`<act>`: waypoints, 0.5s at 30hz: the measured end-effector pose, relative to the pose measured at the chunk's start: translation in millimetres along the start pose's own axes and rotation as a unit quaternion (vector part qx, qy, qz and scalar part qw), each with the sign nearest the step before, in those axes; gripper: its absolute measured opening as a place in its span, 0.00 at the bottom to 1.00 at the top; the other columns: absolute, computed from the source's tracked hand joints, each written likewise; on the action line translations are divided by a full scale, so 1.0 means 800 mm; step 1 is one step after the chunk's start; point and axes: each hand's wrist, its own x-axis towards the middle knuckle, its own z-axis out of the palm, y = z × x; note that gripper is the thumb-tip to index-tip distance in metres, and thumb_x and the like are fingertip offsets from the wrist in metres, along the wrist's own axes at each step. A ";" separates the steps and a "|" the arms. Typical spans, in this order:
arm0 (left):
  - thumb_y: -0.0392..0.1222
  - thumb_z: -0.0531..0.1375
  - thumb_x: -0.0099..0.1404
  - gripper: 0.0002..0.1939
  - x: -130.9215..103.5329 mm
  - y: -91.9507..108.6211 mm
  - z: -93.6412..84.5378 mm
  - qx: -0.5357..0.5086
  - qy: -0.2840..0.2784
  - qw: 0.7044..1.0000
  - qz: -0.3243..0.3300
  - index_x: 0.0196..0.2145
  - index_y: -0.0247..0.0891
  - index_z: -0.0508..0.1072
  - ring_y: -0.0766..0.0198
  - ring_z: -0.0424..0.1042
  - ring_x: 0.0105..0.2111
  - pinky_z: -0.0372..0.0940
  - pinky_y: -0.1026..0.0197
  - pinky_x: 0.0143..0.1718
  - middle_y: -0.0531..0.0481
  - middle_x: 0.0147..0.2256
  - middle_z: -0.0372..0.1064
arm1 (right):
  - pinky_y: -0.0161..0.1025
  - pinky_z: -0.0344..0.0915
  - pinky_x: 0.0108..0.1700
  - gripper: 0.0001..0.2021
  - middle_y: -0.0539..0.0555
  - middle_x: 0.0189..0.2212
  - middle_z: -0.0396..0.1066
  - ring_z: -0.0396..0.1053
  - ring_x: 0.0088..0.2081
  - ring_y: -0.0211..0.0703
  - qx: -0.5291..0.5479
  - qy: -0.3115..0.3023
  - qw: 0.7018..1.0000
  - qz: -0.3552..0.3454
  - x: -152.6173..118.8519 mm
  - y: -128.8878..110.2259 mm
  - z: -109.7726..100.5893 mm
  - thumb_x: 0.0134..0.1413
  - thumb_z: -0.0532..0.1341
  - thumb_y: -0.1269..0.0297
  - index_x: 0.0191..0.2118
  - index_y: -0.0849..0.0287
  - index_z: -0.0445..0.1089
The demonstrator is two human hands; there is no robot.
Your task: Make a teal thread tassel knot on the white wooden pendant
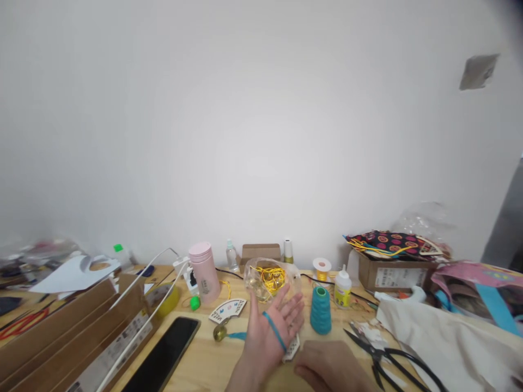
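Observation:
Palm up, my left hand (273, 325) is spread open near the front middle of the table, with a loop of blue thread (274, 331) lying across the palm. My right hand (327, 363) is just to its right, low in the view, with its fingers curled; what they hold, if anything, is hidden. Behind my right hand stands a cone of teal thread (321, 311). Partly under my left hand lies a white patterned piece (292, 348). To the left are a brass bell-like piece (219, 332) with a blue tassel and a fan-shaped card (227, 310).
Black scissors (378, 354) and white cloth (445, 343) lie at right. A glue bottle (342, 287) and a bag of yellow cord (272, 279) stand behind. At left are a phone (163, 354), a pink cup (205, 275) and a cardboard box (77, 337).

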 end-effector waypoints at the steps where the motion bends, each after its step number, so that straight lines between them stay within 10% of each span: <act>1: 0.67 0.40 0.54 0.40 -0.001 -0.007 0.000 0.010 0.008 1.000 -0.019 0.47 0.30 0.67 0.54 0.64 0.46 0.48 0.54 0.50 0.36 0.45 0.67 | 0.29 0.57 0.29 0.09 0.50 0.29 0.72 0.67 0.30 0.37 -0.001 0.006 1.000 -0.014 0.003 -0.003 -0.012 0.52 0.52 0.71 0.31 0.57 0.69; 8: 0.73 0.32 0.47 0.50 -0.030 -0.049 0.030 0.108 -0.001 0.974 -0.198 0.35 0.26 0.73 0.53 0.69 0.34 0.52 0.54 0.44 0.36 0.32 0.72 | 0.35 0.58 0.29 0.06 0.52 0.25 0.71 0.66 0.28 0.41 0.048 0.033 0.998 -0.030 0.044 0.009 -0.061 0.49 0.59 0.63 0.28 0.56 0.73; 15: 0.74 0.30 0.45 0.56 -0.044 -0.042 0.036 0.128 -0.073 0.960 -0.238 0.40 0.18 0.70 0.43 0.65 0.43 0.45 0.51 0.49 0.28 0.38 0.70 | 0.35 0.60 0.21 0.11 0.54 0.21 0.70 0.67 0.24 0.44 0.224 0.036 0.973 0.034 0.052 0.036 0.004 0.49 0.56 0.61 0.26 0.61 0.72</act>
